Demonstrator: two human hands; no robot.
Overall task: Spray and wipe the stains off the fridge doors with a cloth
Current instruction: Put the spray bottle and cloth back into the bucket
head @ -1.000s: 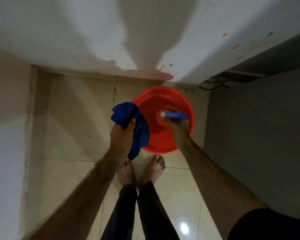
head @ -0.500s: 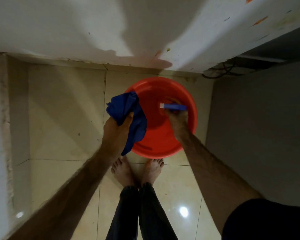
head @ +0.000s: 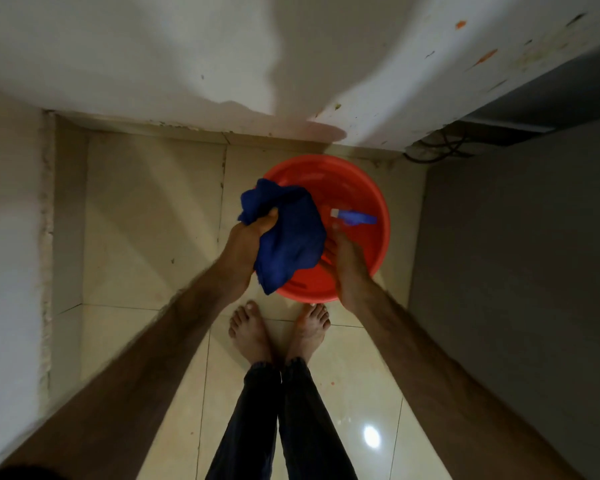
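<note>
My left hand (head: 248, 245) grips a bunched dark blue cloth (head: 288, 237), which hangs over the left side of a red basin (head: 378, 202) on the floor. A spray bottle (head: 354, 217) with a blue head and white nozzle lies inside the basin, free of both hands. My right hand (head: 347, 268) is over the basin's near rim with its fingers stretched toward the cloth's lower right edge; whether they touch it is unclear. Orange and dark stains (head: 485, 58) dot the white surface at the upper right.
My bare feet (head: 250, 327) stand on glossy cream tiles just in front of the basin. A tall grey panel (head: 516, 254) fills the right side, with dark cables (head: 437, 147) at its far corner. White walls close the left and far sides.
My right hand let go of the spray bottle, which now lies in the basin, and drew back toward the cloth. My left hand carried the cloth rightward over the basin.
</note>
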